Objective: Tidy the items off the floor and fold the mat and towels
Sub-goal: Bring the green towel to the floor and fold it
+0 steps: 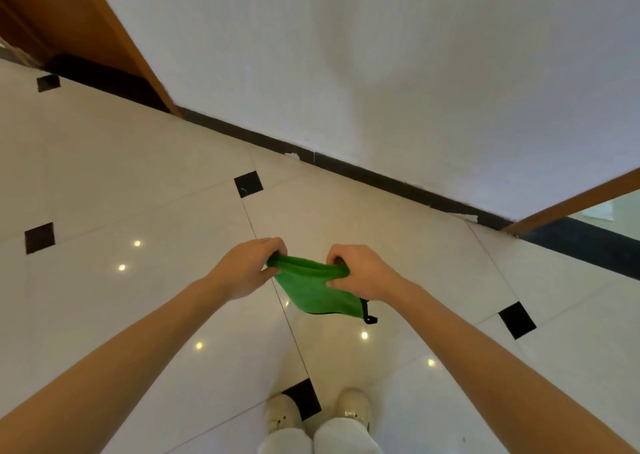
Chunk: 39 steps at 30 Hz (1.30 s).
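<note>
A small green towel (313,289) with a black edge and a black loop at one corner hangs folded in the air in front of me. My left hand (251,266) pinches its upper left corner. My right hand (358,271) grips the upper right corner. The towel's top edge is bunched between the two hands and the rest droops below them. No mat is in view.
I stand on a glossy cream tiled floor (138,194) with small black diamond insets. A white wall (381,72) with a dark skirting runs ahead. Wooden door frames stand at far left (114,31) and far right (571,204). My white shoes (317,415) are below.
</note>
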Each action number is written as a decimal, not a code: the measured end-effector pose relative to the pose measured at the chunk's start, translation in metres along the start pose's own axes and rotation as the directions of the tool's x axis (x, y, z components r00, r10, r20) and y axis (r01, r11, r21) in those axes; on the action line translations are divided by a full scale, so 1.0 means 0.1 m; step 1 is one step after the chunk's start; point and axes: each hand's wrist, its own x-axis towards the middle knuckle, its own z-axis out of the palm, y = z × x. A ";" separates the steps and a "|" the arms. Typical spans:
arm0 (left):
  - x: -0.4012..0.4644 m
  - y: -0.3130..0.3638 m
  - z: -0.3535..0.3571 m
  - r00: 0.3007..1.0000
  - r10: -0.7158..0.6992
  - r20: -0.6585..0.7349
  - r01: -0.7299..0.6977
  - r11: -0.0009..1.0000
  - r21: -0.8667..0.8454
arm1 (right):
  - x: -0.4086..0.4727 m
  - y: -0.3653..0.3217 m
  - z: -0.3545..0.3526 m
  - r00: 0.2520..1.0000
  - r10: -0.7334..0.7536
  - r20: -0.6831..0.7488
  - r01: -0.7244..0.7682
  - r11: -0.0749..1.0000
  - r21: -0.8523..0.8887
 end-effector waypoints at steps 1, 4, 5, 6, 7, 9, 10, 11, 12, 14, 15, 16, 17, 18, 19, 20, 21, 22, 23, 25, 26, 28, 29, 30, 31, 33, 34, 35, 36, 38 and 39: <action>0.17 -0.13 0.18 1.000 0.010 -0.019 -0.010 1.000 0.004 | 0.19 0.18 0.07 1.000 -0.007 -0.010 0.007 1.000 -0.029; 0.70 -0.53 0.78 0.994 0.053 -0.094 -0.049 0.998 0.044 | 0.78 0.75 0.33 0.998 -0.017 -0.060 0.011 0.996 -0.091; 0.87 -0.67 0.98 0.990 0.065 -0.129 -0.058 0.997 0.055 | 0.98 0.94 0.43 0.997 -0.018 -0.075 0.009 0.994 -0.110; 1.05 -0.82 1.17 0.982 0.079 -0.170 -0.070 0.996 0.060 | 1.18 1.12 0.53 0.996 -0.019 -0.087 0.008 0.992 -0.124; 1.22 -0.96 1.36 0.970 0.102 -0.221 -0.089 0.994 0.066 | 1.36 1.29 0.63 0.994 -0.025 -0.105 0.010 0.991 -0.134; 1.53 -1.22 1.69 0.924 0.164 -0.347 -0.141 0.986 0.092 | 1.68 1.59 0.81 0.981 -0.050 -0.189 0.020 0.987 -0.159; 1.66 -1.34 1.87 0.887 0.188 -0.421 -0.160 0.982 0.102 | 1.83 1.73 0.91 0.967 -0.076 -0.245 0.030 0.982 -0.184; 1.76 -1.45 2.03 0.849 0.200 -0.488 -0.170 0.980 0.105 | 1.97 1.85 1.00 0.950 -0.108 -0.294 0.045 0.975 -0.216; 1.86 -1.55 2.21 0.819 0.204 -0.537 -0.177 0.979 0.102 | 2.10 1.96 1.10 0.933 -0.143 -0.329 0.060 0.966 -0.250; 2.01 -1.77 2.57 0.789 0.210 -0.578 -0.191 0.977 0.095 | 2.30 2.19 1.31 0.915 -0.220 -0.339 0.106 0.940 -0.324; 2.04 -1.89 2.76 0.790 0.222 -0.571 -0.199 0.975 0.104 | 2.38 2.29 1.45 0.914 -0.263 -0.307 0.140 0.918 -0.371; 2.05 -2.03 2.94 0.801 0.246 -0.546 -0.209 0.969 0.131 | 2.46 2.40 1.60 0.916 -0.306 -0.259 0.176 0.888 -0.425; 2.04 -2.15 3.11 0.815 0.281 -0.506 -0.224 0.959 0.173 | 2.52 2.50 1.77 0.919 -0.336 -0.206 0.206 0.855 -0.477; 2.01 -2.27 3.27 0.825 0.324 -0.462 -0.245 0.943 0.223 | 2.58 2.61 1.93 0.926 -0.345 -0.156 0.222 0.828 -0.514; 1.98 -2.38 3.42 0.833 0.364 -0.417 -0.270 0.925 0.268 | 2.64 2.69 2.10 0.932 -0.344 -0.114 0.233 0.810 -0.538; 1.92 -2.46 3.55 0.836 0.397 -0.379 -0.295 0.907 0.299 | 2.69 2.77 2.26 0.938 -0.337 -0.078 0.240 0.797 -0.555; 1.87 -2.53 3.67 0.840 0.414 -0.351 -0.309 0.896 0.319 | 2.73 2.81 2.42 0.943 -0.330 -0.041 0.249 0.782 -0.571; 1.82 -2.59 3.79 0.844 0.418 -0.337 -0.310 0.891 0.332 | 2.75 2.85 2.59 0.949 -0.316 0.005 0.258 0.765 -0.590; 1.77 -2.65 3.91 0.851 0.410 -0.327 -0.298 0.891 0.343 | 2.77 2.90 2.75 0.953 -0.299 0.045 0.264 0.751 -0.605; 1.69 -2.74 4.13 0.872 0.370 -0.321 -0.247 0.898 0.364 | 2.75 2.97 3.06 0.961 -0.257 0.104 0.266 0.748 -0.608; 1.65 -2.77 4.24 0.885 0.340 -0.318 -0.216 0.905 0.367 | 2.72 3.01 3.19 0.964 -0.235 0.128 0.263 0.753 -0.603; 1.55 -2.78 4.42 0.911 0.265 -0.316 -0.150 0.927 0.344 | 2.64 3.07 3.34 0.964 -0.208 0.168 0.267 0.751 -0.604; 1.50 -2.78 4.50 0.923 0.225 -0.312 -0.121 0.940 0.320 | 2.61 3.09 3.38 0.960 -0.215 0.178 0.278 0.744 -0.608; 1.46 -2.78 4.56 0.931 0.200 -0.306 -0.105 0.948 0.300 | 2.60 3.12 3.38 0.958 -0.232 0.170 0.287 0.738 -0.610; 1.43 -2.80 4.59 0.934 0.192 -0.300 -0.102 0.952 0.290 | 2.60 3.13 3.35 0.956 -0.251 0.153 0.291 0.731 -0.617; 1.43 -2.82 4.57 0.925 0.225 -0.306 -0.129 0.944 0.304 | 2.67 3.14 3.23 0.954 -0.275 0.119 0.283 0.700 -0.656; 1.46 -2.83 4.53 0.918 0.244 -0.313 -0.142 0.938 0.315 | 2.73 3.15 3.15 0.954 -0.280 0.112 0.277 0.667 -0.692; 1.49 -2.83 4.48 0.913 0.254 -0.320 -0.145 0.934 0.328 | 2.79 3.15 3.08 0.953 -0.280 0.111 0.270 0.627 -0.731; 1.53 -2.81 4.45 0.909 0.259 -0.327 -0.140 0.928 0.345 | 2.85 3.15 3.03 0.955 -0.280 0.101 0.255 0.594 -0.763; 1.60 -2.74 4.44 0.920 0.252 -0.301 -0.131 0.920 0.370 | 2.92 3.15 3.04 0.961 -0.276 0.037 0.204 0.606 -0.769; 1.62 -2.68 4.46 0.933 0.237 -0.269 -0.128 0.921 0.368 | 2.92 3.14 3.09 0.961 -0.277 -0.009 0.180 0.651 -0.738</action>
